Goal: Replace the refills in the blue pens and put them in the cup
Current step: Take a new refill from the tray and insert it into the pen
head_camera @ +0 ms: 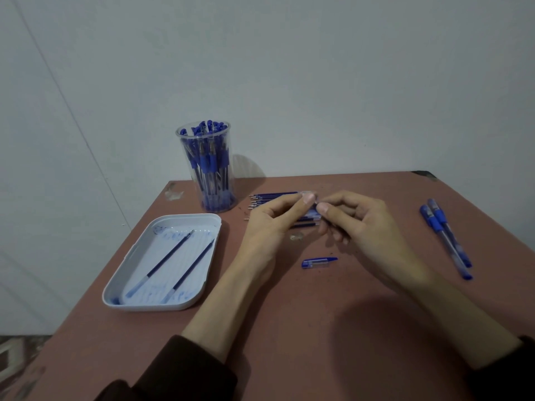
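My left hand (275,218) and my right hand (359,218) meet above the middle of the table, fingers curled, pinching a small pen part between thumb tips; the part is mostly hidden. Behind them lies a row of several new blue refills (275,196). A blue pen cap (318,262) lies on the table just in front of my hands. Two blue pens (445,235) lie at the right. A clear cup (207,166) full of blue pens stands at the back left. A white tray (136,256) at the left holds two used refills (170,257).
The reddish-brown table (289,314) stands against a pale wall. Its left edge runs close beside the tray, and its far right corner is chipped. Patterned floor shows at the bottom left.
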Action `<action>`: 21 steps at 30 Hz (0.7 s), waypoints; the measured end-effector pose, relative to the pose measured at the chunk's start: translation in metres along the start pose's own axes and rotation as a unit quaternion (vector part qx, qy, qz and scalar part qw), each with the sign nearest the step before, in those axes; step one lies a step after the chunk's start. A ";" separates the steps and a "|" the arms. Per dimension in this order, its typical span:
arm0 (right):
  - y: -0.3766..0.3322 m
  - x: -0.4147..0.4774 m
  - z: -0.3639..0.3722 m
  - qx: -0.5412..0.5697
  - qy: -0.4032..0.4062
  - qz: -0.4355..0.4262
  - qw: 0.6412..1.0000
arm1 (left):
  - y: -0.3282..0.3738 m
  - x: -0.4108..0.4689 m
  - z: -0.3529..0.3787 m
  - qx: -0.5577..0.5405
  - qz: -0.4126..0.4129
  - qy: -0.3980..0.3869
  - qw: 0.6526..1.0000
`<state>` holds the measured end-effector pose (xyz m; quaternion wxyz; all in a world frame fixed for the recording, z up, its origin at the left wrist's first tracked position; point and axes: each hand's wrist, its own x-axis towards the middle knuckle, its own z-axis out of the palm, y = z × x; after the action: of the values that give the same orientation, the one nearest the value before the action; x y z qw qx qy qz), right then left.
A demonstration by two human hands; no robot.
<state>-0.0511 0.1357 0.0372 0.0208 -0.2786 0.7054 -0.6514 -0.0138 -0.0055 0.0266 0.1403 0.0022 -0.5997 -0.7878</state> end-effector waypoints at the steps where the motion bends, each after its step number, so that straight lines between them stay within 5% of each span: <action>1: 0.000 0.001 -0.001 0.005 0.003 0.002 1.000 | 0.000 0.001 -0.001 0.010 0.010 0.000 1.000; 21: -0.001 -0.001 0.001 -0.029 0.014 -0.013 0.999 | -0.001 0.001 -0.001 -0.012 -0.008 -0.019 1.000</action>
<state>-0.0492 0.1358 0.0379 -0.0059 -0.2790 0.7204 -0.6349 -0.0152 -0.0062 0.0258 0.1224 -0.0093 -0.5925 -0.7962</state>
